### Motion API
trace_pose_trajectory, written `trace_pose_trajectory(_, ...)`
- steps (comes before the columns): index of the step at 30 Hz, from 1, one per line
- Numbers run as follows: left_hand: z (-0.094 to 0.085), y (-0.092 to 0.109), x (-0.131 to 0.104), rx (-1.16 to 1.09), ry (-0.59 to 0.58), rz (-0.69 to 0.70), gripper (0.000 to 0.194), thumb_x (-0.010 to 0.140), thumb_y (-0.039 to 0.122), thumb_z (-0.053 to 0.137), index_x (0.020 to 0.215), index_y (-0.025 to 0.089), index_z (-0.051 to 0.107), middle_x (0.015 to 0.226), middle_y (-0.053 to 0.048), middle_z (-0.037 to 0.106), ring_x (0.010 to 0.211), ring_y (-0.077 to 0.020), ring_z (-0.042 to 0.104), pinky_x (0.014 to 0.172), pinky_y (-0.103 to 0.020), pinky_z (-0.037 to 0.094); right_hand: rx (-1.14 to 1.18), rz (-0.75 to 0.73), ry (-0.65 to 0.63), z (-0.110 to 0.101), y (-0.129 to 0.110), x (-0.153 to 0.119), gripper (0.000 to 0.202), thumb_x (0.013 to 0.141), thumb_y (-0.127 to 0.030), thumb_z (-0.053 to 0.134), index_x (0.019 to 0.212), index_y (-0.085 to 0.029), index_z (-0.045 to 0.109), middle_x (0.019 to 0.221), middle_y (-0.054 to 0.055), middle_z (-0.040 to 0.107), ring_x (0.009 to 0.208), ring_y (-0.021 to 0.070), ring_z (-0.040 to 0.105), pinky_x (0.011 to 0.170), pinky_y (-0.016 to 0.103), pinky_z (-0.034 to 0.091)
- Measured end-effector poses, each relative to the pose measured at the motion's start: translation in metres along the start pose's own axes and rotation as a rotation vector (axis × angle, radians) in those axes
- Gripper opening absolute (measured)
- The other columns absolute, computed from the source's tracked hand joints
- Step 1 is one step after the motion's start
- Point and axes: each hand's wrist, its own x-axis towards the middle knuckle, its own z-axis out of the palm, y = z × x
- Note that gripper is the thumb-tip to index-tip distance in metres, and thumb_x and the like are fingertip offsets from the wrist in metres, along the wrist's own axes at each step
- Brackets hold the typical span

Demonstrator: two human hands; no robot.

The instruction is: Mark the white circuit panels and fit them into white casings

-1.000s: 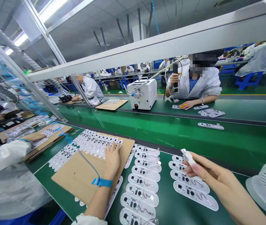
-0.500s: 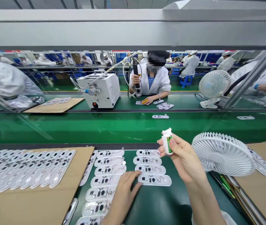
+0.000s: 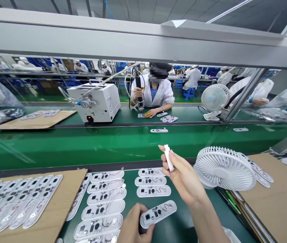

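My left hand (image 3: 134, 224) grips one end of a long, rounded white plastic panel (image 3: 158, 214) carrying small circuit parts and thin wires. The panel is tilted, and something dark shows under its held end. Raised above the bench, my right hand (image 3: 183, 177) pinches a small white plastic piece (image 3: 169, 158) between thumb and fingers, narrow side showing. Three similar panels (image 3: 153, 191) lie behind the held one. A column of more panels (image 3: 103, 210) runs down the bench to the left of my left hand, some with a round disc at one end.
A cardboard sheet (image 3: 47, 216) at left bears overlapping rows of panels. A white fan (image 3: 225, 168) stands close to my right forearm. Beyond the green conveyor belt (image 3: 103, 146), a co-worker (image 3: 155, 92) holds a black tool (image 3: 138, 89) beside a white machine (image 3: 95, 101).
My left hand has picked up the nearest panel of the right column and brought it closer. My right hand has turned the white piece, hiding its green side. The camera view has shifted right.
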Motion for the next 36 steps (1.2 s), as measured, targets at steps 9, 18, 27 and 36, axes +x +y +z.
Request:
trace_pose_trajectory(9,-0.081,0.065,0.030,-0.553,0.422,-0.096,0.036,0.074,0.051,0.070,0.088,0.022,0.055,0.083,-0.002,0.061,0.076,-0.0187,0.061,0.066,-0.028,0.051,-0.452,-0.075,-0.219,0.007,0.010,-0.015,0.038,0.090,-0.050,0.059,0.117,-0.023,0.055,0.087,0.000,0.053,0.064,0.0119,0.038,0.063,0.028,0.035)
trace_pose_trajectory(18,-0.105,0.088,0.020,-0.520,0.543,0.114,0.025,0.079,0.038,0.071,0.091,0.023,0.056,0.085,-0.002,0.058,0.082,-0.0186,0.063,0.075,-0.031,0.055,-0.838,-0.209,-0.431,0.011,0.023,-0.024,0.025,0.095,-0.038,0.055,0.118,-0.030,0.055,0.113,0.002,0.057,0.104,0.0201,0.053,0.090,0.031,0.041)
trace_pose_trajectory(27,-0.112,0.088,0.017,-0.490,0.490,0.277,0.022,0.080,0.024,0.069,0.097,0.023,0.056,0.088,-0.002,0.058,0.081,-0.0181,0.065,0.074,-0.033,0.058,-0.903,-0.196,-0.656,0.009,0.019,-0.014,0.025,0.090,-0.033,0.064,0.114,-0.033,0.067,0.113,0.000,0.059,0.110,0.0181,0.053,0.094,0.026,0.042)
trace_pose_trajectory(36,-0.107,0.087,0.013,-0.586,0.600,0.101,0.022,0.078,0.025,0.072,0.095,0.024,0.058,0.090,-0.002,0.062,0.084,-0.0165,0.065,0.074,-0.027,0.056,-1.212,-0.397,-0.687,0.011,0.027,-0.021,0.039,0.091,-0.033,0.061,0.130,-0.032,0.056,0.123,0.002,0.063,0.117,0.0228,0.054,0.118,0.044,0.021)
